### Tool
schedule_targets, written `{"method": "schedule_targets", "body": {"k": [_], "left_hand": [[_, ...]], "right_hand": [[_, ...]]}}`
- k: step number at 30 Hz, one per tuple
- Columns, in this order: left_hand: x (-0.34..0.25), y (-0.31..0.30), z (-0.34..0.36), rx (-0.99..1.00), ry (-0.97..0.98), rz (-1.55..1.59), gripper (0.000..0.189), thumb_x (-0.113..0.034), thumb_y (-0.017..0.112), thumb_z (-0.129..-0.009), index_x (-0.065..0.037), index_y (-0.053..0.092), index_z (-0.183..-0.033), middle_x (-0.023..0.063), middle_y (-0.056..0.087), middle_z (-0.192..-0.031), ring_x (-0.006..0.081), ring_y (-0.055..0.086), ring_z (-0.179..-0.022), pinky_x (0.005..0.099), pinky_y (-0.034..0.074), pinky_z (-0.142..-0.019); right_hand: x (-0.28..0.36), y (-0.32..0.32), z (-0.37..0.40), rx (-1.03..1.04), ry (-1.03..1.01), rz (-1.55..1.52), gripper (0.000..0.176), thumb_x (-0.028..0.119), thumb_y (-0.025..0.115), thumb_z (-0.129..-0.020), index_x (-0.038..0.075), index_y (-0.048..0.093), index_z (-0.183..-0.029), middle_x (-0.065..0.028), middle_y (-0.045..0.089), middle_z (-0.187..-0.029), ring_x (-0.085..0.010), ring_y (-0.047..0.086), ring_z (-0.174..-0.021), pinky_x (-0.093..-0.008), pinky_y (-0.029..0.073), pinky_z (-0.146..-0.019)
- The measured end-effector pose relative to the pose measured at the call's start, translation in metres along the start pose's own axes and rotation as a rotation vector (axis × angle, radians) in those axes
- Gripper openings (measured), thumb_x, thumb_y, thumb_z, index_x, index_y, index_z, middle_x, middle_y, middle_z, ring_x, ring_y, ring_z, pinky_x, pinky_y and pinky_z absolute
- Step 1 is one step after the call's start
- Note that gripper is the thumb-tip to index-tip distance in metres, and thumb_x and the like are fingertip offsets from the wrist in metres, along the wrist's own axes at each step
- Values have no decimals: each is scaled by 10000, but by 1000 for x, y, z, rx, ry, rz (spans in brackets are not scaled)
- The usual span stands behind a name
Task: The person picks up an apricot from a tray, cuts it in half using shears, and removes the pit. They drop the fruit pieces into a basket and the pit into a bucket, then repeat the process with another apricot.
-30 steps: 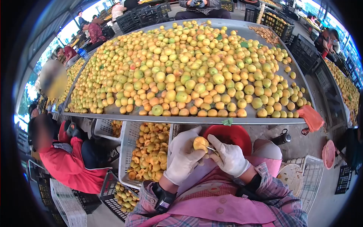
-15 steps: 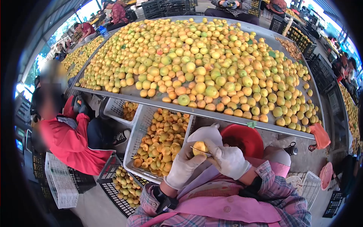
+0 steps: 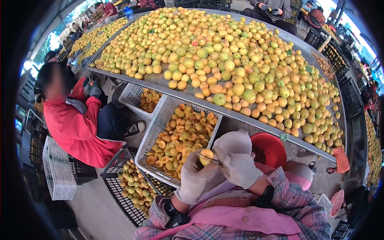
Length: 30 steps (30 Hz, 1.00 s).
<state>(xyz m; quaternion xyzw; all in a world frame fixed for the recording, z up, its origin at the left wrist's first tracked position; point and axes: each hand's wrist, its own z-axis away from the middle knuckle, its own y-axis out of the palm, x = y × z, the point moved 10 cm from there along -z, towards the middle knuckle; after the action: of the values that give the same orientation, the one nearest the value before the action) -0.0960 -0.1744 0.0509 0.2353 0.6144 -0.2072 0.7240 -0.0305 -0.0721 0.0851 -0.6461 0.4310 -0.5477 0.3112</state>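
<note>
My left hand [image 3: 193, 178], in a white glove, holds a yellow-orange apricot [image 3: 205, 159] between thumb and fingers. The thin blade of a small knife [image 3: 211, 158] lies across the fruit. My right hand [image 3: 240, 168], also gloved in white, is closed round the knife's handle, which the fingers hide. Both hands are above my lap. Just left of them stands a white plastic crate [image 3: 156, 173] filled with halved apricots [image 3: 182, 140]. To the right of my right hand sits a red bucket [image 3: 279, 141].
A metal table [image 3: 248, 120] heaped with whole apricots [image 3: 224, 60] spans the front. At left sits a person in a red jacket [image 3: 72, 130]. A black crate [image 3: 120, 196] of greenish apricots stands by my left sleeve. Other people work farther back.
The view has swung left and down, so the table and crates appear farther right and higher. Both hands keep hold of the apricot and knife, the blade still across the fruit.
</note>
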Motion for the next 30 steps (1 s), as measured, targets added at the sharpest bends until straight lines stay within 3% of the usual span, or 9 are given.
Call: {"method": "schedule_targets", "body": {"k": [6,9,16,18,22,24,25,27,30], "left_hand": [[12,-13,-1,102,-372,148,318,-167,652,-904,25,574,-1145,31,630,-887,81,574,-804,234,479,-704],[21,-21,-8,86,-333,-16,287,-180,644,-910,20,581,-1106,19,618,-865,75,553,-760,234,465,-682],[26,-31,-17,63,-288,-16,247,-193,632,-919,9,585,-1052,7,585,-833,62,522,-741,232,443,-642],[28,-39,-16,3,-271,-44,268,-190,577,-924,28,580,-1079,48,652,-885,109,619,-785,250,496,-709],[47,-48,-19,-37,-249,-45,275,-185,556,-938,40,571,-1095,53,655,-864,116,622,-749,263,504,-681],[37,-54,-21,-94,50,-237,260,-179,581,-929,36,571,-1075,130,625,-765,242,602,-652,342,492,-620],[36,-53,-21,-96,46,-236,260,-179,581,-929,36,571,-1075,130,625,-765,242,602,-652,342,492,-620],[37,-63,-24,-207,-30,-310,281,-174,554,-939,42,566,-1118,210,633,-850,356,627,-753,398,508,-667],[51,-65,-26,-221,-24,-280,305,-188,534,-955,43,557,-1152,230,641,-909,376,631,-798,417,511,-683]], "right_hand": [[-2,25,-13,49,-55,87,586,259,675,-852,67,469,-1366,-66,591,-675,-276,609,-549,-390,475,-492],[0,32,-16,31,-71,65,603,263,670,-864,69,453,-1392,-56,588,-673,-259,605,-540,-371,476,-491],[2,55,-27,40,-57,-13,638,262,638,-891,69,402,-1451,-44,583,-639,-242,597,-516,-340,473,-485],[6,49,-34,85,-6,-1,633,270,633,-894,75,404,-1451,-45,581,-623,-245,592,-508,-344,473,-480],[3,65,-40,176,69,59,623,272,595,-911,101,377,-1468,-66,596,-608,-258,599,-507,-372,480,-471],[3,73,-43,222,107,33,601,269,564,-921,80,373,-1458,-73,622,-633,-261,625,-529,-390,488,-465],[1,78,-44,264,147,9,580,265,533,-931,60,370,-1448,-80,647,-658,-263,651,-550,-409,496,-459],[-2,86,-45,268,167,-29,573,270,531,-932,58,375,-1441,-98,654,-670,-278,660,-573,-420,506,-480],[-7,95,-48,310,226,-117,580,260,521,-934,73,349,-1455,-148,657,-715,-329,660,-621,-449,514,-527]]}}
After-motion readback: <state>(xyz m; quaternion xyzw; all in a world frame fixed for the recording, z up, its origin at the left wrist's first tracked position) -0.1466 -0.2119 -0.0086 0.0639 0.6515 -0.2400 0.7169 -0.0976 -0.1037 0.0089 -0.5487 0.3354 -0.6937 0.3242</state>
